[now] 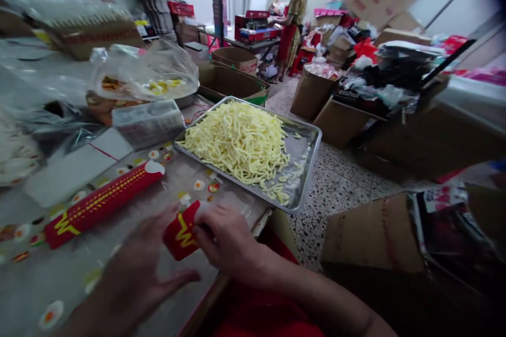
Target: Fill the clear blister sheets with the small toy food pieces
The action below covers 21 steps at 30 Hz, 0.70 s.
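My right hand (227, 237) pinches a small red french fry carton (182, 237) with a yellow zigzag mark, just above the table's front edge. Slightly blurred, my left hand (136, 263) is open beside the carton, thumb stretched out and fingers extended; whether its fingertips touch the carton I cannot tell. A long row of nested red cartons (106, 202) lies on the table to the left. Behind my right hand, a metal tray (312, 160) bears a heap of pale fry-shaped pieces (237, 139), with several loose ones on its right side.
Beyond the cartons are a clear plastic container (148, 122) and a plastic bag (148, 71) with orange and yellow items. The table (166, 189) has a food-patterned cover. Cardboard boxes (367, 234) stand on the right. Farther back, a person (294, 16) stands by a red machine (256, 29).
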Tool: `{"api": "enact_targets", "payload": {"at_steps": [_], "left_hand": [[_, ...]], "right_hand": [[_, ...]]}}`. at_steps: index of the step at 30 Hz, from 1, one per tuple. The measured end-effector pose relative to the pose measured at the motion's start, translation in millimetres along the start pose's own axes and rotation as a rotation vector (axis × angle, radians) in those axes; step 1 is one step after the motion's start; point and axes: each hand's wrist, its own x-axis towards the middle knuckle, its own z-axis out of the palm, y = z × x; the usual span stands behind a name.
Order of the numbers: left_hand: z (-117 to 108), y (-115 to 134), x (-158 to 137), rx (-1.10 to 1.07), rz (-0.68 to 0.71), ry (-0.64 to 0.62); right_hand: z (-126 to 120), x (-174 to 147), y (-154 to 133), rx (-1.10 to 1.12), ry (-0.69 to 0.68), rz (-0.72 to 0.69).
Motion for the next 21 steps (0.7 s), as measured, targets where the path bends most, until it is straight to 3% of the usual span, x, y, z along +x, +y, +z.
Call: {"api": "enact_targets", "payload": {"at_steps": [2,4,7,10,12,14,16,21], "left_hand": [[26,32,3,0.103,0.038,0.020],[46,50,12,0.224,-0.014,0.016],[57,51,24,0.208,-0.048,-0.079],[56,44,30,0.054,-0.062,-0.160],[58,49,37,0.002,-0.102,-0.166],[62,61,47,-0.034,-0.117,-0.136],[66,77,57,-0.065,-0.133,-0.097],[67,92,68,-0.112,-0.315,0.001]], "right_hand": [[-1,-11,-2,0.026,-0.034,-0.002],[-19,-24,7,0.064,-0.055,-0.022],[-81,-44,46,0.057,0.031,-0.054],[-148,-66,101,-0.173,0.192,0.012],[-170,-80,135,-0.299,0.196,0.016],[-167,-91,163,-0.376,0.149,-0.031],[-148,-98,182,-0.442,0.126,-0.095],[-101,-99,194,-0.523,0.251,-0.266]]}}
